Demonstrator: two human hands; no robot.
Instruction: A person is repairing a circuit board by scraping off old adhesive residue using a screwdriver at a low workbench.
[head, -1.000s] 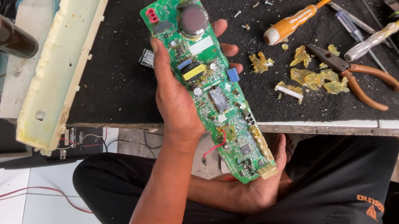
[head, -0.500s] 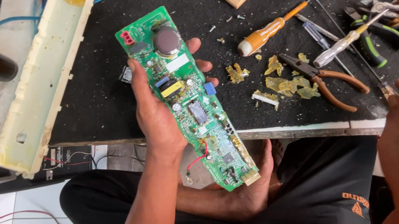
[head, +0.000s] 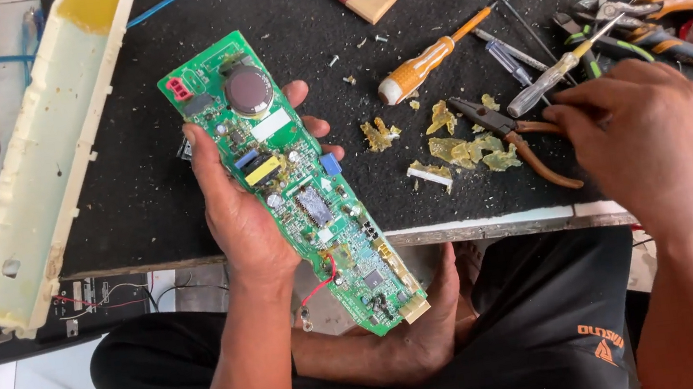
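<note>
The black work mat [head: 141,195] is filling the upper frame, with a long cream plastic casing [head: 39,163] lying tilted at nine o'clock. At the centre the left hand [head: 247,221] is grasping a long green circuit board [head: 296,183] by its edges, component side up, its connector end pointing to eleven o'clock and its lower end hanging over the person's lap at six o'clock. At three o'clock the right hand [head: 642,138] is curling over the orange-handled pliers [head: 527,144], fingertips touching the handle — whether it is actually gripping them cannot be told. Beside them, toward one o'clock, an orange-handled screwdriver [head: 427,63] is lying among yellowish glue scraps [head: 465,148], with more tools bunched at two o'clock.

To do this well, the person is best keeping the board pinched by its rim rather than pressing on the components, and taking the pliers by both handles — cleanly, without dragging the neighbouring screwdrivers. Holding the board level should keep the loose red wire [head: 322,282] from snagging.
</note>
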